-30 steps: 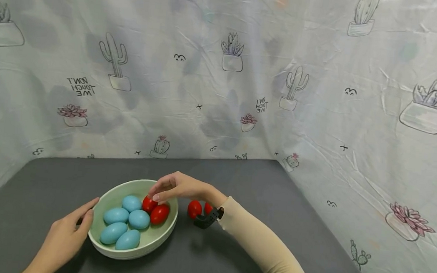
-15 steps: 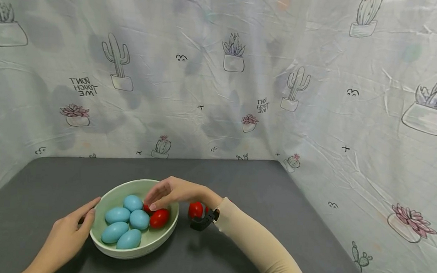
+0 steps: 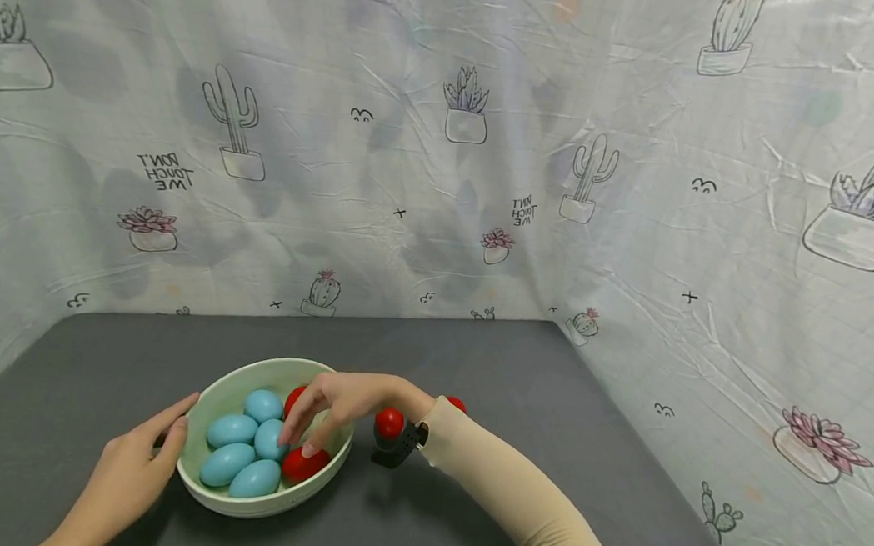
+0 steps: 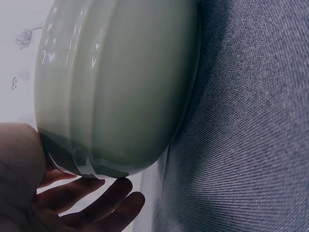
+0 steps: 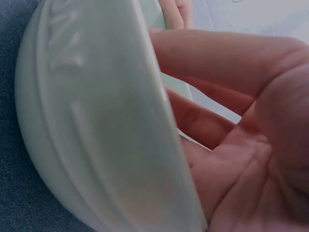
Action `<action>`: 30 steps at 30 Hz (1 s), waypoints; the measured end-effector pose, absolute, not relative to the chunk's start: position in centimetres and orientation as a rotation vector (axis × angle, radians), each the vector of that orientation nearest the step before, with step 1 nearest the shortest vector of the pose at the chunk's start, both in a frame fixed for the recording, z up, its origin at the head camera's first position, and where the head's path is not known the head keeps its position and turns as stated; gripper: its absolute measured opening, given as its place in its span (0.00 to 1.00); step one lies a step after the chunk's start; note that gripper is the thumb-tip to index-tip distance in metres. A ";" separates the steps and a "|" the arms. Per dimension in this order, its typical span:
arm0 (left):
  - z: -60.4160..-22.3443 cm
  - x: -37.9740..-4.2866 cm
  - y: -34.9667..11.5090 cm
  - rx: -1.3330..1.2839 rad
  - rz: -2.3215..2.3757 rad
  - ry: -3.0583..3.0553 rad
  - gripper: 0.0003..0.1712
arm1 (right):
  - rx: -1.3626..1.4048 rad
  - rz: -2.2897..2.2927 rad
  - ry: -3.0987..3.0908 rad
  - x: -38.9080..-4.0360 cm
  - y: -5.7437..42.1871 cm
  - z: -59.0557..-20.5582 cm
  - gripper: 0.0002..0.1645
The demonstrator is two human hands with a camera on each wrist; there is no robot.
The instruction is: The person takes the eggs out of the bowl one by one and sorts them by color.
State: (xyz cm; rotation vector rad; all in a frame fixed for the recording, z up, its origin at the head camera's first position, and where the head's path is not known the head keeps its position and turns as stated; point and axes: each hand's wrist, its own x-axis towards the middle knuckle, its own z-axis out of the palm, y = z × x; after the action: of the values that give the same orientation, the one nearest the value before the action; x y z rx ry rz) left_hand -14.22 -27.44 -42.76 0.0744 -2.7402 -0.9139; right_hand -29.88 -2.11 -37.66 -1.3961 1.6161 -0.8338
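Observation:
A pale green bowl (image 3: 257, 508) stands on the dark table and contains several blue eggs (image 3: 227, 465) and two red eggs. My left hand (image 3: 124, 471) holds the bowl's left side, its fingers (image 4: 111, 198) along the outer wall in the left wrist view. My right hand (image 3: 346, 401) reaches over the right rim with its fingers loosely spread. Its thumb touches the nearer red egg (image 3: 305, 467), and its fingertips are by a blue egg (image 3: 269, 440). The farther red egg (image 3: 294, 399) is partly hidden behind this hand. In the right wrist view the bowl wall hides my right fingertips.
Right of the bowl, a red egg (image 3: 388, 423) lies on the table beneath my right wrist, close to the black wristband (image 3: 396, 450). Another red egg (image 3: 456, 404) shows just behind the sleeve (image 3: 500, 477). A patterned curtain (image 3: 380, 219) surrounds the grey table (image 3: 477, 351).
My right hand has moved from the farther red egg toward the front of the bowl. The nearer red egg has shifted forward and left. My left hand stays at the bowl.

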 end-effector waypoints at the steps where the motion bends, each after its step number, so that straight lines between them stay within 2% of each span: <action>1: -42.7 -14.2 -27.4 0.075 -0.917 -2.745 0.30 | -1.388 -0.824 1.605 -29.8 -2.2 -37.7 0.19; 12: -42.5 -14.4 -27.5 0.086 -0.938 -2.785 0.32 | -1.389 -0.759 1.544 -29.2 -2.6 -37.4 0.22; 23: -42.1 -14.4 -27.7 0.086 -0.962 -2.830 0.33 | -1.266 -0.749 1.477 -29.0 -3.7 -38.3 0.26; 30: -41.9 -14.4 -27.7 0.106 -0.953 -2.834 0.32 | -1.242 -0.754 1.460 -27.9 -3.8 -37.4 0.26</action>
State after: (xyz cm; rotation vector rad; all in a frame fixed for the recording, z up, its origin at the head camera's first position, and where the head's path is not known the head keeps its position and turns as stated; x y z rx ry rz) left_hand -14.41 -27.68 -41.94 0.1064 -2.8341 -0.9526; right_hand -27.91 -3.77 -37.36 -1.2419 1.4598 -0.7537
